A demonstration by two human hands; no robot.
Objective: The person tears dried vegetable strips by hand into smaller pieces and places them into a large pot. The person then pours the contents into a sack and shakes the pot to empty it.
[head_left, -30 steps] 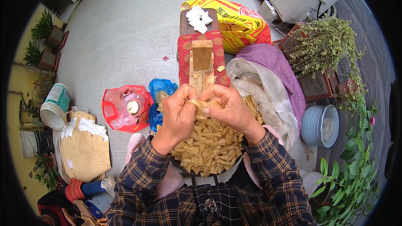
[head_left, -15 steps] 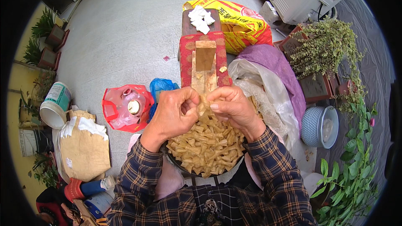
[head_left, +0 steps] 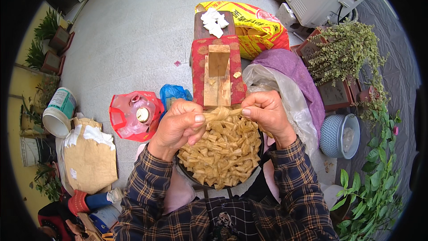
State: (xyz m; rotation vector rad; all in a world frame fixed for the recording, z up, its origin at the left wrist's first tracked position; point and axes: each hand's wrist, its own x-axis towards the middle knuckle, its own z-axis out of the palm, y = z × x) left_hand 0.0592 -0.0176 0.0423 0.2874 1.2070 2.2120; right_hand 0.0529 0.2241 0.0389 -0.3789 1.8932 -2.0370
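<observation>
Work in hand: one tan strip, stretched sideways between your two hands, above the far part of the pile and just short of the wooden board. Your left hand pinches the strip's left end between thumb and forefinger, the other fingers curled; your right hand pinches the right end the same way. The middle of the strip looks thicker and crossed over, which reads as a knot or fold being drawn tight; whether it is fully tight cannot be told from here. Done, as judged: the heap of tan knotted pieces fills the dark round pan in front of you nearly to its rim, and most pieces show a pinched middle with flared ends, so you appear well along. Left: this one piece is shaped but not yet released into the heap. How many more remain is unclear; the yellow-and-red bag beyond holds tan material that may be further stock, but its contents are too small to identify. On the tabletop, the upright wooden block and the board rest on red patterned cloth, neither touched by you; a small pale scrap lies beside them.
</observation>
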